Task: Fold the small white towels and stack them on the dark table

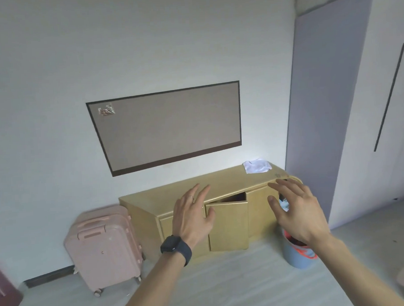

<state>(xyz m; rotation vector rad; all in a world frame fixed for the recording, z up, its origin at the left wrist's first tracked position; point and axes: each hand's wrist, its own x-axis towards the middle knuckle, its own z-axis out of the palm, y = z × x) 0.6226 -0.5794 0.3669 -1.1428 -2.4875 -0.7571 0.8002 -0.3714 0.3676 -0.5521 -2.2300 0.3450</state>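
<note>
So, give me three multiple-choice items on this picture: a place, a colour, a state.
1. Where does the white towel lie? A on a bed; B on the wooden cabinet, at the right end of its top; C on a chair.
2. What colour is the suitcase? A pink; B black; C green.
3. How is the cabinet's middle door? A ajar; B shut; C missing.
Answers: 1 B, it rests on the cabinet top; 2 A, its shell is pale pink; 3 A, a dark gap shows behind it.

White towel [257, 166], yellow-tan cabinet [198, 187], pink suitcase [103, 247], blue bin [295, 255].
</note>
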